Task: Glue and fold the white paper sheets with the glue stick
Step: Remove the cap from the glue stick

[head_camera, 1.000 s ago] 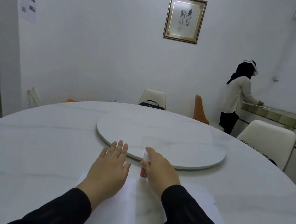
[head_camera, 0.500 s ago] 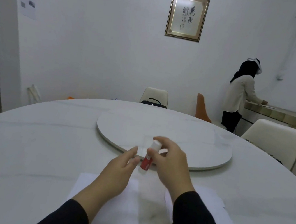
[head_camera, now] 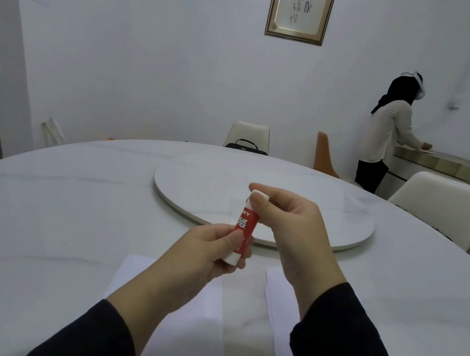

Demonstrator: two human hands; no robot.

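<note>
Both hands hold the small red glue stick with white ends (head_camera: pixel 245 228) up above the round white marble worktop (head_camera: pixel 44 212), the stick nearly upright and tilted a little. The left hand (head_camera: pixel 202 257) grips its lower part, thumb laid across the red label and fingers curled behind the white base; the right hand (head_camera: pixel 289 230) pinches the white cap at the top between thumb and forefinger — cap on. Beneath the hands lie white paper sheets: one white paper sheet (head_camera: pixel 137 272) under the left forearm and a second white sheet (head_camera: pixel 278 297) under the right wrist, with a strip of bare marble between them. Just beyond the hands sits a round white turntable (head_camera: pixel 313 206) on the worktop. Farther off, to the right of the right hand, a person in a pale top (head_camera: pixel 386 132) stands at a counter, back turned.
</note>
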